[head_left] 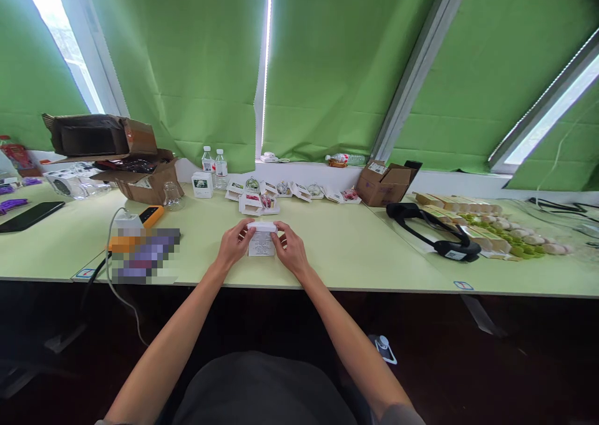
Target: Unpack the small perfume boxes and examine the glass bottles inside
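Two hands, the left (235,243) and the right (291,249), grip a small white box (262,227) over the near edge of a pale desk (337,259), fingers (242,227) bent around its opposite sides. The printed panel (261,245) facing the wearer carries dense lines of dark text, too small to read.

At 10 o'clock from the box stands a white carton (203,185), its front marked with a green picture and fine, illegible lettering. Just behind it, toward 11 o'clock, rise two white-capped clear bottles (221,164), their red-and-white labels too small to make out. From 11 to 1 o'clock lie opened white cartons (253,204) beside colorful wrapped contents, the print on their flaps unreadable.

At 1 o'clock, a clear bottle with a red-and-white label (347,158) lies on its side by the wall. At 2 o'clock sits an open cardboard box (381,186) bearing a white sticker (377,167), its text illegible. A black headset (456,249) with a white printed label rests at 3 o'clock. Blue-edged stickers mark the desk's front edge at 4 o'clock (463,285) and 8 o'clock (85,273).
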Motion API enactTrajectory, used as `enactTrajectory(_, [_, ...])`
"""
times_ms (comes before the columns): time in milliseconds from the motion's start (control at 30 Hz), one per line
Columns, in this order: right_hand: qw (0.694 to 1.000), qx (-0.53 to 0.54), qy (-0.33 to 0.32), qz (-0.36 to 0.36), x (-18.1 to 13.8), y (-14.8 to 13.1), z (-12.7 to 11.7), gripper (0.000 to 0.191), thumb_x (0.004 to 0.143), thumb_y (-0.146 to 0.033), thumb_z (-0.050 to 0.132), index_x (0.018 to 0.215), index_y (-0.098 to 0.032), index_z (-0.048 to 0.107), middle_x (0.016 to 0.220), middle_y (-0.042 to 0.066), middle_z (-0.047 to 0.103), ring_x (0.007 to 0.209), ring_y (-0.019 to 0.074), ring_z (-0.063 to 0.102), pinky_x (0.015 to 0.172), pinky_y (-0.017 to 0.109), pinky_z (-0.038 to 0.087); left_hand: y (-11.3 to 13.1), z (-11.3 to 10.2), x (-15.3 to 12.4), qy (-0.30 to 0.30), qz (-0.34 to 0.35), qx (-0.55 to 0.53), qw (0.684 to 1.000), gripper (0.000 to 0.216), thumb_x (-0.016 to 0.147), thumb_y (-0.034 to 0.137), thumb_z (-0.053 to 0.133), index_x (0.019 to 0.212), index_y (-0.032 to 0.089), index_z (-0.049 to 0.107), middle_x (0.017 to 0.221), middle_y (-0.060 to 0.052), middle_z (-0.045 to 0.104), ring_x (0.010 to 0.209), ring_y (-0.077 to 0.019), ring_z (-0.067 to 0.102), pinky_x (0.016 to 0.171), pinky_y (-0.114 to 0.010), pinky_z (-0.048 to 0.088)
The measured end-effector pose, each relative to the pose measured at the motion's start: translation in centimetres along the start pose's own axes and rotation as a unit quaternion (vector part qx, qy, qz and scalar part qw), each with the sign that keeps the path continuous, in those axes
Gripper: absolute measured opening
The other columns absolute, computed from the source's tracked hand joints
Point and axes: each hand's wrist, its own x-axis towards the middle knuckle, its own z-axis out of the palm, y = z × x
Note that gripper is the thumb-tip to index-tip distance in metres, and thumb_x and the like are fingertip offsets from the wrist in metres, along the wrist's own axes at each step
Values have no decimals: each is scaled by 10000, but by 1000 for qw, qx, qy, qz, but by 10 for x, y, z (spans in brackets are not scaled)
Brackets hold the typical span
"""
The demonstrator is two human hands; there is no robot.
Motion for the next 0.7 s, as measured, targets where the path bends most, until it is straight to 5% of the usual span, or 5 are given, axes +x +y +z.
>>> enactTrajectory(700, [1000, -17, -5, -12, 0, -1, -1, 363, 951, -379, 406, 1275, -243, 501, 1116, 66, 635, 614, 118, 608, 600, 265, 544, -1, 1, -1, -5, 6, 6, 1000, 386, 912, 485, 426, 1163, 234, 578, 856, -25, 654, 650, -129, 613, 561, -224, 506])
